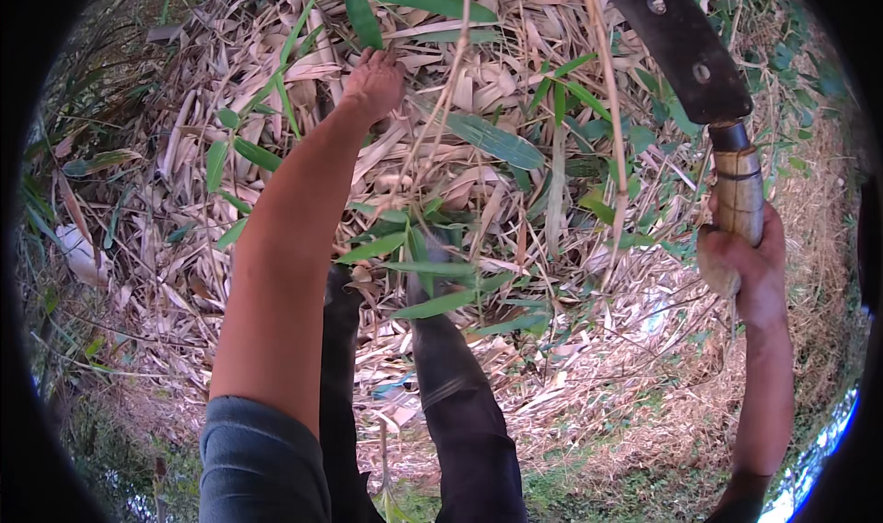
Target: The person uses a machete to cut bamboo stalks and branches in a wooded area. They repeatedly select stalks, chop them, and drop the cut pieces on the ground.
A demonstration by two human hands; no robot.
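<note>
My right hand (747, 252) is wrapped round the pale wooden handle of a machete (685, 49), raised at the right. Its broad dark blade has round holes and runs up past the top edge. My left arm stretches forward, and my left hand (375, 83) is at the dry leaf litter (469, 81), back upward, fingers slightly apart. Just beyond its fingertips is a green leaf (363, 19); whether they touch is unclear. Thin dry stalks (452, 77) rise to the right of that hand.
Green bamboo leaves (432, 270) stick up before my legs (460, 403), which stand in the litter. A taller dry stalk (612, 109) rises between my hands. Green undergrowth (782, 63) grows at the right. A whitish object (83, 254) lies at the far left.
</note>
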